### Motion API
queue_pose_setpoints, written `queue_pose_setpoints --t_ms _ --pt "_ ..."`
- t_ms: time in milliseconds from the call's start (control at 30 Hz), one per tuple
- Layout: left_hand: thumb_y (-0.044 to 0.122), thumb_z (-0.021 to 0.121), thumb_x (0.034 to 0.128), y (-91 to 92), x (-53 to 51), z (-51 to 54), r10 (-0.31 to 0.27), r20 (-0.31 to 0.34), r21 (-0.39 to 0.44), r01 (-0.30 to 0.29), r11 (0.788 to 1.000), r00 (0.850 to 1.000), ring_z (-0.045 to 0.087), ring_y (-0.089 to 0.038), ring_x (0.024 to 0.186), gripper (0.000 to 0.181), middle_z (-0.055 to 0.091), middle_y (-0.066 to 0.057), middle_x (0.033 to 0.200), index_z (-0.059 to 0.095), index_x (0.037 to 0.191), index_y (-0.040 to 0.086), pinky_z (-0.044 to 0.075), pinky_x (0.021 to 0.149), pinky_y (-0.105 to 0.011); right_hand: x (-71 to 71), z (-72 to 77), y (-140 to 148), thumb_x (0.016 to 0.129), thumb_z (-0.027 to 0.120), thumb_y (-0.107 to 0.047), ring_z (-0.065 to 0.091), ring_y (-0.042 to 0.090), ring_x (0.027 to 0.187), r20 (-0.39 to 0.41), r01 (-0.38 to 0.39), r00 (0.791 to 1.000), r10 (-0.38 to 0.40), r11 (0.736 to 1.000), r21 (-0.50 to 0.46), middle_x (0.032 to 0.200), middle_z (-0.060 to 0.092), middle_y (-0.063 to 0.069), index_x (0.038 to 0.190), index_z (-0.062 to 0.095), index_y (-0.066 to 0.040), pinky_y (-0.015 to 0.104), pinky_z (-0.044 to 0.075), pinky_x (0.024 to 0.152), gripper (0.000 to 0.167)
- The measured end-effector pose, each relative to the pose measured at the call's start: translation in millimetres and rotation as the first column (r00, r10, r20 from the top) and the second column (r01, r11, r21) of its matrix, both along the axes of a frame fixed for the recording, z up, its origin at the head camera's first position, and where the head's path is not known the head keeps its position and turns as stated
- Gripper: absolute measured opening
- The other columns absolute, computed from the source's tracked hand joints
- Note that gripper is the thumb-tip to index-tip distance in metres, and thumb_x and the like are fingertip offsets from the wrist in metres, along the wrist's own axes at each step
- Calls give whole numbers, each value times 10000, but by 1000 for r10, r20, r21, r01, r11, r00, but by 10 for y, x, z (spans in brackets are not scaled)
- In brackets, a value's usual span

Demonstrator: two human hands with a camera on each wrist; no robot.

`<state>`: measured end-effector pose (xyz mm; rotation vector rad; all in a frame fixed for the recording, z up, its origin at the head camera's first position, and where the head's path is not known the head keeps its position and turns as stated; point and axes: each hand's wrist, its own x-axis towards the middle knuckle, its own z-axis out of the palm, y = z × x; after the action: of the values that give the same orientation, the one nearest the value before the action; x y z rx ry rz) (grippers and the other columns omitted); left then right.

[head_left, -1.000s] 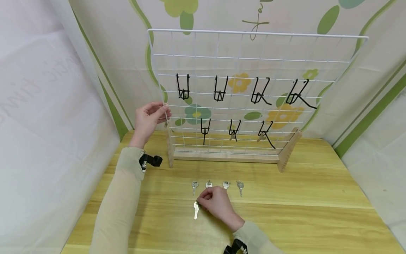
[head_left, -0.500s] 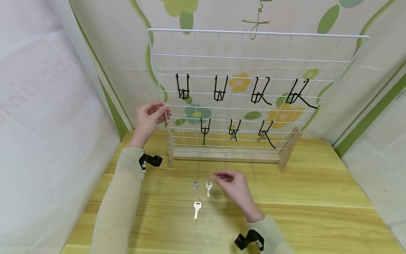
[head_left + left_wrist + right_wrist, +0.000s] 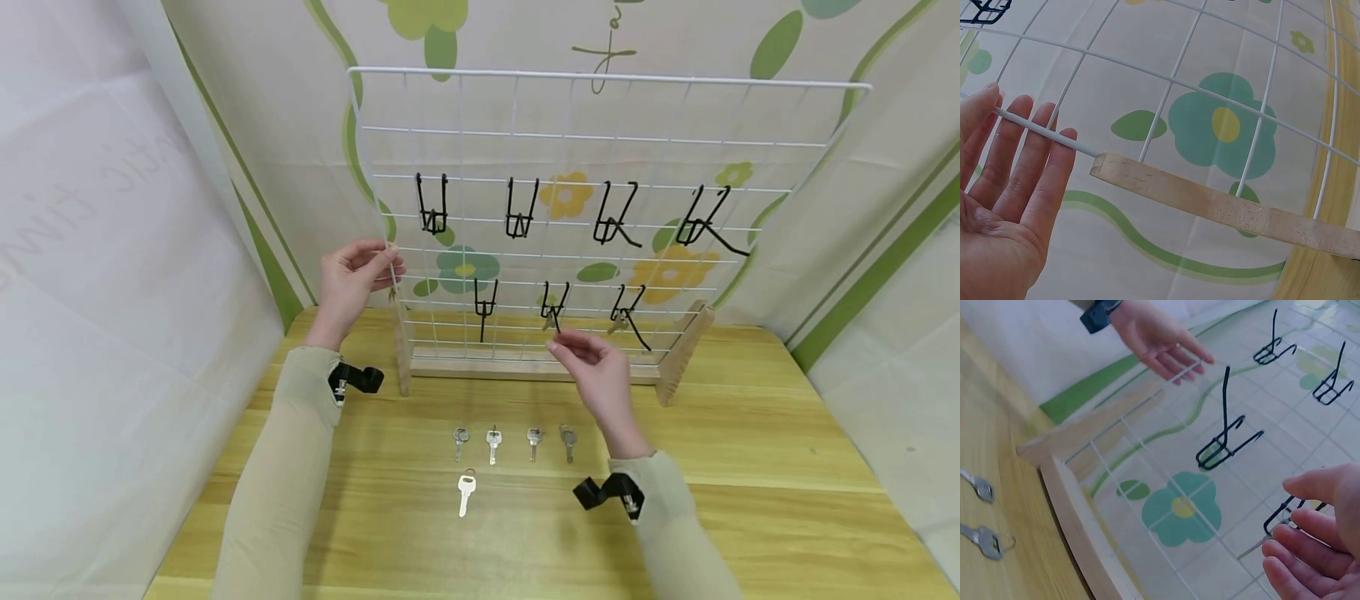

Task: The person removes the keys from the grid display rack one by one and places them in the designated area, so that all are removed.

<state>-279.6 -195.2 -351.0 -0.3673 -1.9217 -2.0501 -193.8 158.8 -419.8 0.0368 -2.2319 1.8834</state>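
My left hand [image 3: 351, 287] holds the left edge of a white wire grid rack [image 3: 607, 79], thumb in front and fingers behind; the left wrist view shows these fingers [image 3: 1035, 156] against the edge wire. My right hand [image 3: 600, 375] is raised before the lower middle black hook [image 3: 553, 302], thumb and forefinger at its tip. In the right wrist view the thumb and forefinger of this hand [image 3: 1316, 544] stand apart beside that hook. A key [image 3: 550, 322] hangs on it. Another key [image 3: 618, 322] hangs on the lower right hook [image 3: 628, 312].
A row of several keys lies on the wooden table [image 3: 750, 517], among them a key [image 3: 568, 443] at its right end. One larger key [image 3: 467, 493] lies in front. More hooks, such as the upper left hook [image 3: 432, 218], hang on the grid. Wooden feet [image 3: 684, 354] support it.
My right hand has let go of the larger front key, leaving it on the table, and has moved up and right to the lower middle hook. My left hand stays on the rack.
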Motion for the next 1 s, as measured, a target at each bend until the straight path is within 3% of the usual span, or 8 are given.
queue_pose_setpoints --t_ms 233,400,1000 --pt "166 757 949 5 -6 -1 1 9 2 -1 1000 1000 751 -235 848 186 755 -135 965 743 1053 13 625 781 -354 -255 -21 23 921 803 -173 683 195 961 -36 44 998 -46 998 -35 1112 720 113 1151 729 0 217 579 819 298" --pt "163 756 949 4 -6 0 1 9 1 -1 1000 1000 751 -229 847 184 754 -137 964 741 1053 12 624 783 -352 -358 10 21 929 792 -170 679 169 914 -44 90 995 -91 995 -37 1089 724 110 1123 749 -15 198 571 773 252" --pt "163 751 955 3 3 5 12 7 -14 -12 1000 1000 750 -224 846 186 754 -140 966 738 1060 9 625 779 -349 -447 -4 -60 908 814 -149 687 181 888 -30 68 997 -71 993 -97 1013 727 83 1049 742 17 230 585 804 230"
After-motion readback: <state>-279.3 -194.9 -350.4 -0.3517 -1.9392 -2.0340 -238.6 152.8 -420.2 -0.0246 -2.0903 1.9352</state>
